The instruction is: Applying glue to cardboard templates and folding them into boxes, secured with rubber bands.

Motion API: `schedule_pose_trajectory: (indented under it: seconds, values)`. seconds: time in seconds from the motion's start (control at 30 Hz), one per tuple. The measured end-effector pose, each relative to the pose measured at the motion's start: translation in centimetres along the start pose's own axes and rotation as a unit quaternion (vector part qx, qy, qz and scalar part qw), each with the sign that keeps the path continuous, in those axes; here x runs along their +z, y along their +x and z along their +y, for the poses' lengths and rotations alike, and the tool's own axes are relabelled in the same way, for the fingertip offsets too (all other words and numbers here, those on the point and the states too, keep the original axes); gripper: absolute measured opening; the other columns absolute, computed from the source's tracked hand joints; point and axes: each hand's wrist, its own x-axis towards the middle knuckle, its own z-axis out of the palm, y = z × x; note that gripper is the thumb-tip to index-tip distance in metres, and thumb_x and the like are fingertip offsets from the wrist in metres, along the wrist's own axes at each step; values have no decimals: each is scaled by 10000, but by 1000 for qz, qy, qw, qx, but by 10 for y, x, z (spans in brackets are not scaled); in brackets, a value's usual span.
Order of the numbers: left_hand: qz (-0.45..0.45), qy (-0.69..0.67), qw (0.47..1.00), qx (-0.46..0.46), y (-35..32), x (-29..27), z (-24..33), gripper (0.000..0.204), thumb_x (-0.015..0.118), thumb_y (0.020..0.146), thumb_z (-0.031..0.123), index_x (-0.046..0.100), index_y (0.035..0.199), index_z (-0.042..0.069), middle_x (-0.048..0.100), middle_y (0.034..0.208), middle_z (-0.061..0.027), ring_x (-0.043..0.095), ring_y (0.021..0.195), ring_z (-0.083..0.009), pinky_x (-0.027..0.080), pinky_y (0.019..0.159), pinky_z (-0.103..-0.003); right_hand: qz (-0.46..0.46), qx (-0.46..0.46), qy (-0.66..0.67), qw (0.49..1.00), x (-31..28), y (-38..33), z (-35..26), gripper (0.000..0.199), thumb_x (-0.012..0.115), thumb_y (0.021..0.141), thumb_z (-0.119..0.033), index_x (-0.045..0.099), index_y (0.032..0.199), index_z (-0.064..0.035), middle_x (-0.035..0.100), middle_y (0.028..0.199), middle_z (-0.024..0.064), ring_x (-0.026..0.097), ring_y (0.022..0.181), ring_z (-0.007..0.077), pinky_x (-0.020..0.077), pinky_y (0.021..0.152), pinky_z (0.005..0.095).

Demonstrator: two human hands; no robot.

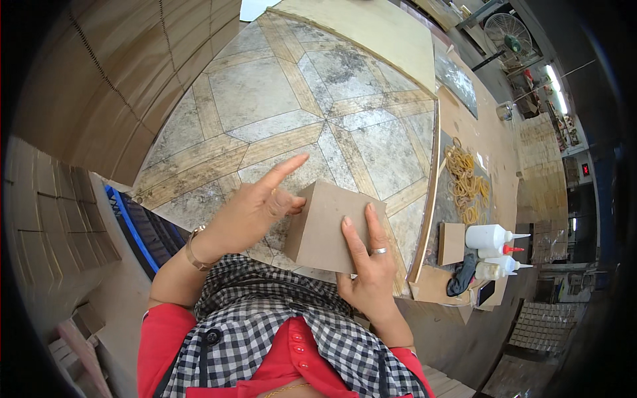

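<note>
Patterned table [279, 99], grey panels and tan bands, beyond and beneath the held box. Stacked cardboard [99, 73] well off to the left of it. Pale board [371, 26] at far edge, well beyond. Heap of rubber bands [466, 182] to the right, past the table's raised rim. White glue bottles [494, 249] right of the grip, near; small card piece [451, 243] between bottles and rim.

Brown box [328, 229] held tilted above near table edge, in front of the checked apron [279, 318].

Right hand [371, 265] clasping box from below and right: fingers laid flat on its front face, ring visible, thumb hidden behind. Left hand [255, 209] against box's left side: thumb touching upper left corner, index finger extended and pointing away, other fingers curled. Bracelet on left wrist.
</note>
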Motion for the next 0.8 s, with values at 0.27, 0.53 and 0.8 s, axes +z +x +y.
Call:
schedule_pose_trajectory:
  seconds: [0.27,0.53,0.8]
  values:
    - [7,301,950,83,-5,22,20,516,694,786,240,560,1240,35,637,897,-180,640,854,-268,490,738,-345,-35,-3,-20,999,1,-1,-4,763,677,583,-95,502,1324,-143,365,1400,254,506,1099,472,478,882,467]
    - [44,273,957,85,-2,40,25,468,699,723,97,602,1171,8,628,915,-189,614,818,-288,475,742,-339,5,32,368,929,-50,-9,92,479,645,824,-142,526,1285,-91,499,1314,132,528,1141,252,421,971,363]
    - [35,347,933,87,0,43,30,465,689,732,112,601,1176,5,538,1120,-200,543,1012,-316,430,867,-367,188,481,-121,848,-82,-27,314,199,610,764,-151,670,913,-34,675,855,164,647,839,293,498,741,383]
